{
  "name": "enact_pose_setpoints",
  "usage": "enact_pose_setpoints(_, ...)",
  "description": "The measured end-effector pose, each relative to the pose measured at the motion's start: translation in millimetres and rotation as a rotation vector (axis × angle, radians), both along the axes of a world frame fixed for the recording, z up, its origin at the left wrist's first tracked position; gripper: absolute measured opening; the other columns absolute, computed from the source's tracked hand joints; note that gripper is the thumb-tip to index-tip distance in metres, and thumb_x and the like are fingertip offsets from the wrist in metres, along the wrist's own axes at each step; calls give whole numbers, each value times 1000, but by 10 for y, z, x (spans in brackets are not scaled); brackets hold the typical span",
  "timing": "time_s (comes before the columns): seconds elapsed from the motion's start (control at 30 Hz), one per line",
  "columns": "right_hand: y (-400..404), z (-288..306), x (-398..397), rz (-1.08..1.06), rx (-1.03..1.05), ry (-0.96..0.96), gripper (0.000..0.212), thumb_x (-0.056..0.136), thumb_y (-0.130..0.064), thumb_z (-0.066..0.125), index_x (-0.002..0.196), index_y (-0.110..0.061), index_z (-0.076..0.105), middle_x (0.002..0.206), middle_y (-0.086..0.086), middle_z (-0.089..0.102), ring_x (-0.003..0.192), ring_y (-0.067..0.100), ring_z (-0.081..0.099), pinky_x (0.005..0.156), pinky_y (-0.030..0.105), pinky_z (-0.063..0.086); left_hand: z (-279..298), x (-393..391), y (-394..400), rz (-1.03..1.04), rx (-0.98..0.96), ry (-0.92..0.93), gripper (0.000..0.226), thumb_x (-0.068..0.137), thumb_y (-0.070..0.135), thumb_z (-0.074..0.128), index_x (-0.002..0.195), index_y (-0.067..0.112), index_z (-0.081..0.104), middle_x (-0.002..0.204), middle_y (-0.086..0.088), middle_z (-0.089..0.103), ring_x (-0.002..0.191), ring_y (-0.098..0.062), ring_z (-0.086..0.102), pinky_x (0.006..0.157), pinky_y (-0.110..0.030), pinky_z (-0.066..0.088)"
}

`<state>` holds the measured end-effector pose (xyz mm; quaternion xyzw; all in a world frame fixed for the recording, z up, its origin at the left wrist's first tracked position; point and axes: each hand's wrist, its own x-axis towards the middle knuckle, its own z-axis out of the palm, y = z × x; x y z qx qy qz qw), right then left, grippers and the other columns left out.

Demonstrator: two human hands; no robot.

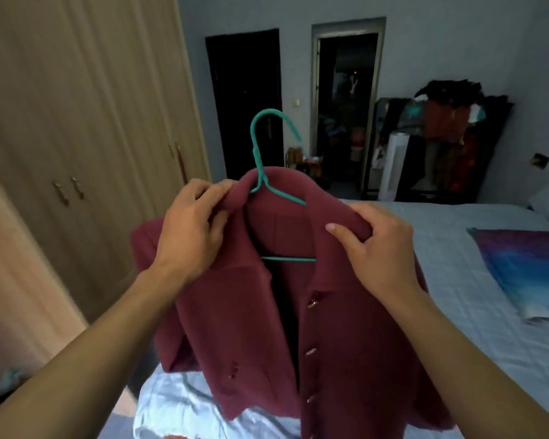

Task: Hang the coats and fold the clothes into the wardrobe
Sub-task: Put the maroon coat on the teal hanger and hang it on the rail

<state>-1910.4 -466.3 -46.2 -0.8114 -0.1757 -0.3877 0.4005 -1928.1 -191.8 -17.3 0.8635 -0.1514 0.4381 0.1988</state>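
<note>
A maroon buttoned coat (254, 337) hangs open-fronted on a teal wire hanger (260, 147), held up over the foot of the bed. My left hand (192, 229) grips the coat's left collar and shoulder. My right hand (381, 248) pinches the right shoulder of the coat. The hanger's hook sticks up above the collar, and its lower bar shows inside the neck opening. The wardrobe (76, 122) stands at the left with its beige doors closed.
A bed (457, 280) with a pale blue cover fills the right, with a blue-purple folded cloth (526, 270) on it. A shiny light-blue garment (178, 410) lies below the coat. A clothes rack (450, 144) piled with garments stands by two dark doorways at the back.
</note>
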Motion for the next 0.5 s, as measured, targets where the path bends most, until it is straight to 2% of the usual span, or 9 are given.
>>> enact_pose_setpoints(0.1,105,345,-75,18,-47,-73,29,81,-36,78,103,-18,73,91,-6,67,83,10,61,80,28,50,311,-164,128,25,-8,-63,40,88,5,69,126,15,64,105,-5,63,96,-20,60,89,-23,45)
enact_pose_setpoints(0.2,243,618,-122,5,-77,-165,31,81,-36,77,103,-15,71,92,-5,66,85,13,60,81,28,49,594,-336,287,23,11,-117,38,85,5,74,122,12,65,107,-3,67,97,-15,60,91,-10,38)
enact_pose_setpoints(0.37,577,691,-74,195,-94,-107,25,82,-28,78,104,-16,71,92,-8,65,84,6,61,80,17,47,666,-496,502,-4,58,-116,35,85,12,71,120,11,67,106,-2,71,97,-15,63,89,-22,45)
enact_pose_setpoints(0.5,1001,392,-74,316,-122,-26,22,83,-27,79,101,-15,73,87,-9,63,81,6,61,78,27,51,309,-528,605,-16,84,34,34,86,17,68,120,12,67,104,-2,70,95,-18,66,89,-22,46)
